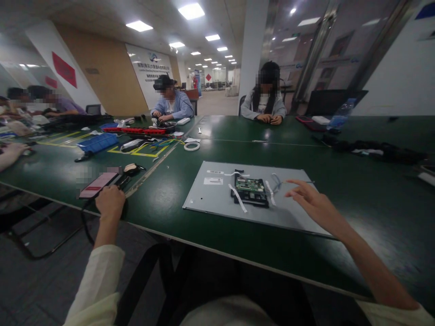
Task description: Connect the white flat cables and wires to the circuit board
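Note:
My left hand [110, 200] rests curled at the table's left part, against the lower right corner of a phone [101, 185] with a pinkish lit screen. Its fingertips are hidden, so what it grips cannot be made out. A flat grey metal panel [214, 194] lies in front of me. On its middle sits a black bracket with a green circuit board [250, 184], with white tape strips [239, 199] around it. My right hand [314, 203] hovers over the panel's right part, fingers apart and holding nothing visible. Close to its fingertips is a loose bluish cable [277, 182].
A dark pouch [133, 169] lies beyond the phone. Farther back are a white tape roll [191, 146], a blue bin [98, 143], red strips [136, 130] and a small wrench [200, 130]. Two people sit across the green table [163, 213]. A water bottle [341, 115] stands back right.

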Demonstrator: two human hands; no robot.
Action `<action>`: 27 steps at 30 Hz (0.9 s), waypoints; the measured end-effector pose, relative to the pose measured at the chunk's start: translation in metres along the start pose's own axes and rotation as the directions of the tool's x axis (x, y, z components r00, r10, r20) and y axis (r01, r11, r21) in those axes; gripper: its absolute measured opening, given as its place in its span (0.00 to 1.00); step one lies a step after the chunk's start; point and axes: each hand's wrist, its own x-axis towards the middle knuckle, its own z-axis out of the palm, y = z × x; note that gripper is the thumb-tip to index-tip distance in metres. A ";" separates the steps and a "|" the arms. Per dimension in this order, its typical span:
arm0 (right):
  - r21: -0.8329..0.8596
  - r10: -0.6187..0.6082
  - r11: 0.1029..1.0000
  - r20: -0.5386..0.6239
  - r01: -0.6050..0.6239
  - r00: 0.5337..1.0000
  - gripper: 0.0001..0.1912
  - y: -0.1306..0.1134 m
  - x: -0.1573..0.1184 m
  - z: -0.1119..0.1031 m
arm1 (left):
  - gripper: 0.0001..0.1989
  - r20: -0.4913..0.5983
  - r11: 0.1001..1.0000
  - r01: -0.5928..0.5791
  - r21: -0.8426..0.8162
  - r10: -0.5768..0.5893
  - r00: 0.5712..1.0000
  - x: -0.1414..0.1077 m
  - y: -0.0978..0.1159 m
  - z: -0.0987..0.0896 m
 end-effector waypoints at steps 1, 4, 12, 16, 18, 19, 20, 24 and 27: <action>-0.004 -0.007 1.000 -0.005 0.007 1.000 0.25 0.001 0.003 0.000 | 0.13 -0.019 1.000 -0.003 -0.026 0.002 1.000 -0.001 0.003 -0.003; -0.026 -0.006 1.000 -0.027 0.006 1.000 0.24 0.004 0.016 0.001 | 0.12 -0.133 0.983 -0.084 -0.163 0.063 0.989 -0.005 0.019 -0.020; -0.200 -0.151 0.972 -0.130 0.123 0.980 0.20 0.012 0.082 0.038 | 0.15 -0.270 0.576 -0.527 -0.624 0.475 0.838 -0.027 0.165 -0.101; -0.325 -0.184 0.935 -0.111 0.139 0.977 0.21 0.030 0.091 0.064 | 0.14 -0.172 0.492 -0.564 -0.663 0.634 0.754 -0.052 0.257 -0.106; -0.354 -0.168 0.926 -0.085 0.128 0.982 0.21 0.040 0.089 0.069 | 0.13 -0.149 0.476 -0.590 -0.653 0.683 0.715 -0.068 0.288 -0.101; -0.358 -0.158 0.926 -0.079 0.120 0.984 0.21 0.044 0.087 0.069 | 0.13 -0.151 0.468 -0.602 -0.647 0.695 0.703 -0.076 0.299 -0.099; -0.357 -0.150 0.928 -0.084 0.110 0.985 0.21 0.046 0.086 0.068 | 0.13 -0.166 0.455 -0.619 -0.640 0.705 0.690 -0.083 0.305 -0.097; -0.330 -0.166 0.937 -0.133 0.114 0.977 0.23 0.040 0.083 0.063 | 0.13 -0.208 0.411 -0.664 -0.624 0.732 0.649 -0.101 0.309 -0.092; -0.301 -0.213 0.937 -0.087 0.178 0.973 0.24 0.019 0.084 0.067 | 0.14 -0.224 0.372 -0.681 -0.631 0.753 0.619 -0.106 0.304 -0.092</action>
